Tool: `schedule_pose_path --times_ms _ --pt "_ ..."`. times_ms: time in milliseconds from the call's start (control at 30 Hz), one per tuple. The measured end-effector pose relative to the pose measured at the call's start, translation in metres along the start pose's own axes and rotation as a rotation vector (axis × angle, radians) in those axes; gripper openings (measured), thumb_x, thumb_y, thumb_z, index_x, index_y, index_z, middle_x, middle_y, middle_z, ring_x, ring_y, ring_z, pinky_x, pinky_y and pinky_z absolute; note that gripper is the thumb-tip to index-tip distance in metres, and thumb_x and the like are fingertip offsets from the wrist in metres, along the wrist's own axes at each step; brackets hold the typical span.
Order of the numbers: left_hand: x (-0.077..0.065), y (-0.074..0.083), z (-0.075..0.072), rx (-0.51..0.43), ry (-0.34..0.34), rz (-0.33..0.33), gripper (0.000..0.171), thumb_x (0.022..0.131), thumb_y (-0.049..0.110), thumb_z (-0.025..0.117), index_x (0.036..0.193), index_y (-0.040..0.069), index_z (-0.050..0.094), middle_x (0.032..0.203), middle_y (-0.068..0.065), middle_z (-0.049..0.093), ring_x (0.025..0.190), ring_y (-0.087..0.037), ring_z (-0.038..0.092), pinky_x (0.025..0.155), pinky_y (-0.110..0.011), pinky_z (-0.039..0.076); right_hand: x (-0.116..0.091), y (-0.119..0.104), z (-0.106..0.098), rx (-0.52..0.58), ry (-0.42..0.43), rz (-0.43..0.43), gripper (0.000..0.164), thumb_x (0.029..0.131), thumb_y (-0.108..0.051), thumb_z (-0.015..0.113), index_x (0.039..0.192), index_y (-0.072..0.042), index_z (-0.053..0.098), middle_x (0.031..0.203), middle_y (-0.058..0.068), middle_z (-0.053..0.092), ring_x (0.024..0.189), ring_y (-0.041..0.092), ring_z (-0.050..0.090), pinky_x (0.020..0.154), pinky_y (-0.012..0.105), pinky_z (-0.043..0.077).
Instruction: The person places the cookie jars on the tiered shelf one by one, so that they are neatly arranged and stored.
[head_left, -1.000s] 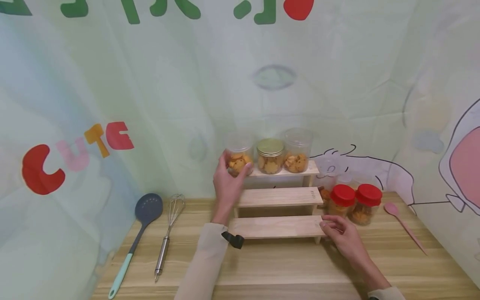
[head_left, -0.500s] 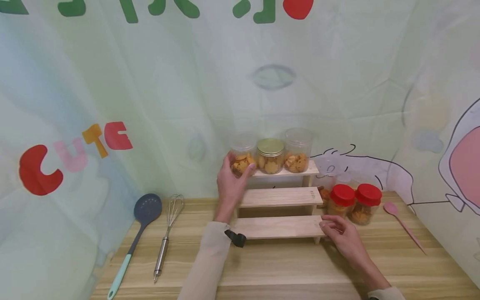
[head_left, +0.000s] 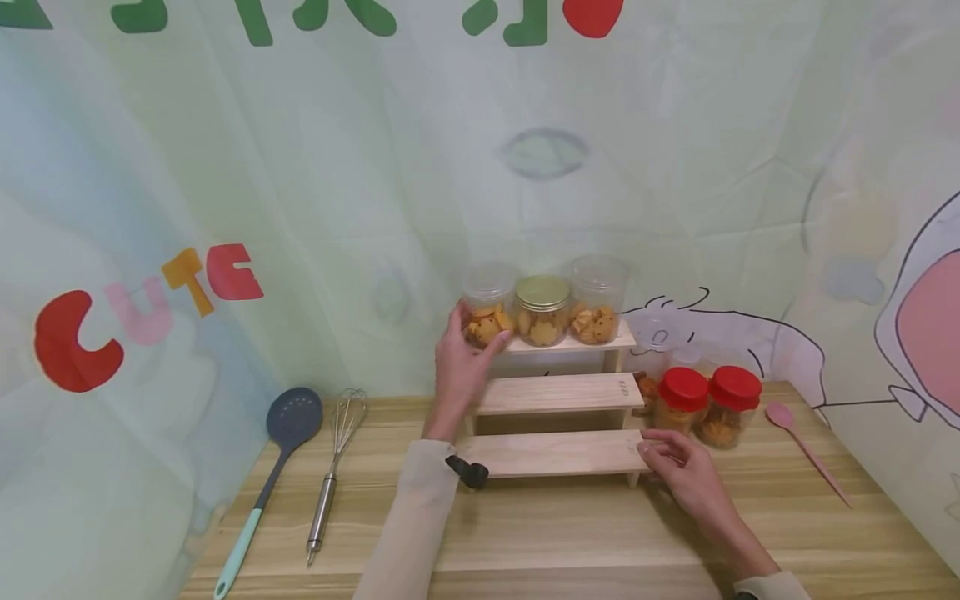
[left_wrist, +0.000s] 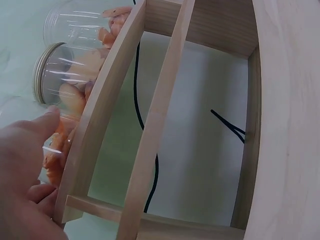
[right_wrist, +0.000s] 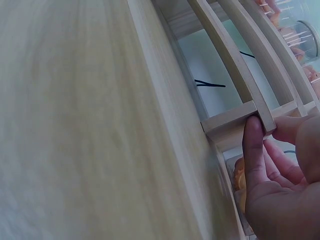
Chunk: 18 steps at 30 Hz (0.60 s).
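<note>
In the head view, our left hand (head_left: pixel 461 371) is gripping a jar (head_left: pixel 489 310) at the shelf (head_left: pixel 558 454)'s top, and a gold-lidded jar (head_left: pixel 542 322) is standing just right of that grip. Our right hand (head_left: pixel 682 471) is pinching the bottom step's end, a red-lidded jar (head_left: pixel 683 392) standing beyond it. In the left wrist view, our thumb is lying against the jar. In the right wrist view, we are pinching the board's corner.
</note>
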<state>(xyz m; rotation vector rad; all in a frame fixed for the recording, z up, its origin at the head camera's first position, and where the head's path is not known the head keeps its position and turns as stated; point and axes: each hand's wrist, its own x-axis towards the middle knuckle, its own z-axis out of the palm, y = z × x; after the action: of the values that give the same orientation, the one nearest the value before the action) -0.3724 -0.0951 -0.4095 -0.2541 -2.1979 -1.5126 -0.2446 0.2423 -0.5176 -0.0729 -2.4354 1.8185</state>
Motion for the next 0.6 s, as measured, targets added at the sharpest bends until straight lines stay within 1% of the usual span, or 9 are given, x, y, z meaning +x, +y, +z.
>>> schedule_pose_path --times_ms 133,233,300,433,500,600 --pt "-0.005 -0.001 -0.006 0.002 -0.009 -0.022 0.099 0.092 0.036 0.09 0.17 0.017 0.032 0.17 -0.01 0.048 0.158 -0.026 0.044 0.129 -0.046 0.038 0.0 0.0 0.0 -0.002 0.0 0.001 0.043 0.105 -0.023 0.075 0.139 0.002 0.066 0.112 0.015 0.077 0.091 0.001 0.07 0.082 0.019 0.059" --pt "-0.011 -0.004 -0.012 0.011 0.022 -0.019 0.097 0.092 0.035 0.089 0.169 0.013 0.034 0.171 -0.011 0.045 0.159 -0.028 0.043 0.129 -0.046 0.037 0.0 -0.001 0.001 -0.004 0.001 0.008 0.044 0.105 -0.024 0.075 0.139 0.002 0.066 0.113 0.016 0.077 0.092 0.001 0.07 0.082 0.019 0.059" --pt "-0.015 -0.007 -0.015 -0.007 0.048 0.005 0.092 0.094 0.033 0.088 0.167 0.009 0.037 0.169 -0.013 0.047 0.158 -0.029 0.044 0.128 -0.045 0.039 -0.001 -0.001 0.001 -0.003 0.004 0.017 0.045 0.105 -0.025 0.075 0.139 0.002 0.066 0.114 0.016 0.077 0.092 0.001 0.07 0.082 0.019 0.059" --pt "-0.024 -0.015 -0.022 -0.077 0.102 0.039 0.075 0.099 0.028 0.082 0.161 0.004 0.046 0.163 -0.017 0.053 0.153 -0.029 0.049 0.125 -0.044 0.044 -0.002 -0.001 0.001 0.001 0.01 0.035 0.046 0.105 -0.025 0.075 0.141 0.001 0.065 0.115 0.016 0.077 0.092 0.001 0.07 0.083 0.019 0.059" --pt "-0.031 -0.02 -0.025 -0.12 0.129 0.044 0.066 0.103 0.024 0.077 0.157 0.001 0.049 0.159 -0.02 0.056 0.15 -0.031 0.052 0.123 -0.046 0.046 -0.002 -0.001 0.002 0.002 0.013 0.039 0.046 0.105 -0.025 0.075 0.141 0.001 0.065 0.115 0.015 0.077 0.092 0.001 0.07 0.083 0.019 0.059" --pt "-0.04 -0.028 -0.031 -0.165 0.158 0.027 0.052 0.108 0.02 0.069 0.152 -0.002 0.052 0.153 -0.024 0.059 0.145 -0.036 0.057 0.12 -0.049 0.049 -0.001 -0.001 0.002 0.007 0.013 0.044 0.047 0.105 -0.026 0.074 0.142 0.001 0.064 0.117 0.015 0.078 0.092 0.001 0.07 0.083 0.018 0.059"
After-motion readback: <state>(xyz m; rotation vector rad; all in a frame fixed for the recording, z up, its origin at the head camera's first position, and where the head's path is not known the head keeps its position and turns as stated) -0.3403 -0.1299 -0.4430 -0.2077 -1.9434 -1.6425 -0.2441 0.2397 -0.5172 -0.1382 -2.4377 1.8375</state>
